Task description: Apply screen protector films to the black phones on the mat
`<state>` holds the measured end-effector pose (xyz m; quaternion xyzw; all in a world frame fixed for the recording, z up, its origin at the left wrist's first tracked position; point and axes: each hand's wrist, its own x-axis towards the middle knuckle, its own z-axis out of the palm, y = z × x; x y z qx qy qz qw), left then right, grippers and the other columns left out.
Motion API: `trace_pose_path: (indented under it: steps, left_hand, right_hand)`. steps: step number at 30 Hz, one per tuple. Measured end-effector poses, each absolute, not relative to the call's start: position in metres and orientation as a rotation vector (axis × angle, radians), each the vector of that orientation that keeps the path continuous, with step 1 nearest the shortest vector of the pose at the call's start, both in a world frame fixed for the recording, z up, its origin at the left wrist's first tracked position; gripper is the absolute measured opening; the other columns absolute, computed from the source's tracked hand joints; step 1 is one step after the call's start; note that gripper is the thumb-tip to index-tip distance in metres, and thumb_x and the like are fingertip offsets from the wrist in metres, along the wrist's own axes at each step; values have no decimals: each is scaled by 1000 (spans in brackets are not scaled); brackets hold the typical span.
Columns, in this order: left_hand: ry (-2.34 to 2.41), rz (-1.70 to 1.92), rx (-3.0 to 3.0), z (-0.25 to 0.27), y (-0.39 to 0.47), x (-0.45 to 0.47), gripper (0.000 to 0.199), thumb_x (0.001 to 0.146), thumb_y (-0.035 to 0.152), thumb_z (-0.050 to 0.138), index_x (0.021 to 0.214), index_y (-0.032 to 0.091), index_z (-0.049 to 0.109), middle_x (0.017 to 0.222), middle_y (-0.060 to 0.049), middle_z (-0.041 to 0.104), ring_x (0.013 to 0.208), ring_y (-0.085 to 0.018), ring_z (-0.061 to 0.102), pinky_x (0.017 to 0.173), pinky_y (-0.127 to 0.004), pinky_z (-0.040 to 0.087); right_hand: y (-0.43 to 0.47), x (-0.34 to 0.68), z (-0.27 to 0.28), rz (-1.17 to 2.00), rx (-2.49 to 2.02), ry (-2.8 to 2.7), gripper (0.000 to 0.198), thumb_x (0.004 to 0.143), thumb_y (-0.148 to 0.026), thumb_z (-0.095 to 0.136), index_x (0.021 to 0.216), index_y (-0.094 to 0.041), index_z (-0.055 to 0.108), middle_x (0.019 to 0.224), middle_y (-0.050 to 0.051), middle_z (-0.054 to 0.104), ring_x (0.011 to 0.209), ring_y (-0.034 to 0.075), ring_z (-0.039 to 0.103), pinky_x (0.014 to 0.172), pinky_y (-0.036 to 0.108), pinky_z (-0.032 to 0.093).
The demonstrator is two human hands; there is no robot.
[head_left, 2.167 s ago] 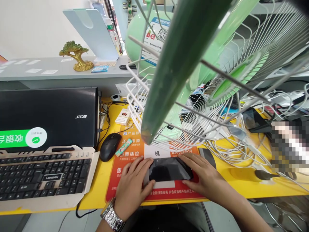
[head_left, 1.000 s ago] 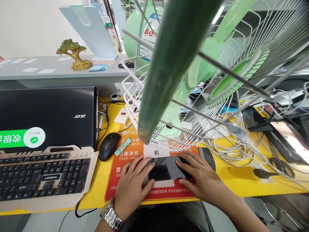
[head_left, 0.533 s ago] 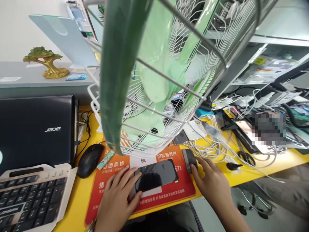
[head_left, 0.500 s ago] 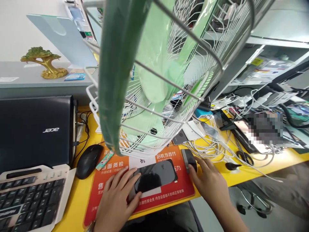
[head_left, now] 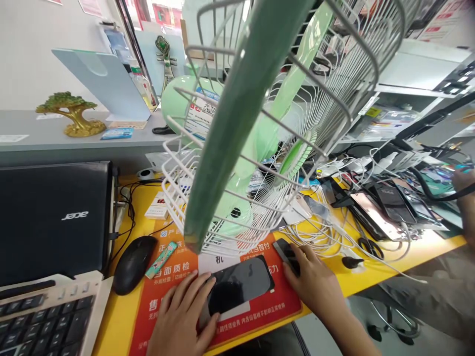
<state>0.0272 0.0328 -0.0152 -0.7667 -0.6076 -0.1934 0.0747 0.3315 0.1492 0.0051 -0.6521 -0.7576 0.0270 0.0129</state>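
My left hand (head_left: 181,316) is at the left end of a black smartphone (head_left: 241,284) lying on a red and orange printed mat (head_left: 256,321). Its index finger and thumb lie along the phone's two long edges, the other fingers stretched over the mat. At the mat's right side my right hand (head_left: 315,279) is closed around a smaller dark phone-like slab (head_left: 286,254), thumb on the near left side and fingers over the far right side. The slab's lower part is hidden by the hand.
A green desk fan (head_left: 226,133) with a white wire cage towers over the mat. To the left are a black mouse (head_left: 134,264), keyboard (head_left: 44,316) and laptop (head_left: 55,212). Tangled white cables (head_left: 315,232), scissors (head_left: 371,247) and several phones lie right. Another person's hand (head_left: 463,183) shows far right.
The view has tilted up, so the desk sits lower in the picture. The slab under my right hand has turned, its top end leaning left. My left hand stays on the smartphone.
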Motion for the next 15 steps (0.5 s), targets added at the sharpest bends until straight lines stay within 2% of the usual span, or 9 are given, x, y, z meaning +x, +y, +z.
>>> trace_pose_path:
  steps: [3,6,8,11,15]
  left_hand:
    - [-1811,-570,-2296,-18,33,25,48,86,33,59,134,29,57,135,6,66,126,-21,52,99,-35,37]
    - [-1851,-527,-2312,-21,30,26,50,87,33,60,137,30,55,137,5,64,127,-22,53,100,-36,39]
    - [-1921,-511,-2282,-22,28,28,53,87,33,59,140,27,52,140,-1,61,128,-24,53,100,-38,42]
    - [-2012,-513,-2214,-23,26,30,59,87,33,57,143,20,48,146,-8,55,131,-27,51,102,-41,42]
    - [-1981,-555,-2222,-22,28,31,59,85,32,58,142,24,49,145,-4,58,131,-26,51,103,-41,41]
  right_hand:
    - [155,343,-3,336,-1994,-2236,56,89,-44,54,139,-20,48,132,13,58,109,29,66,80,38,53]
    - [158,345,-4,449,-1952,-2218,38,91,-46,48,117,-20,58,115,12,66,104,28,66,82,38,51]
    - [157,339,-1,443,-1956,-2200,37,95,-49,38,107,-21,58,101,11,69,98,29,67,79,38,50]
    - [148,324,3,445,-1965,-2151,41,99,-52,31,103,-21,57,92,10,71,91,27,69,74,35,48]
    - [135,298,3,251,-1893,-2282,38,101,-45,38,74,-24,55,68,4,68,67,22,67,58,30,38]
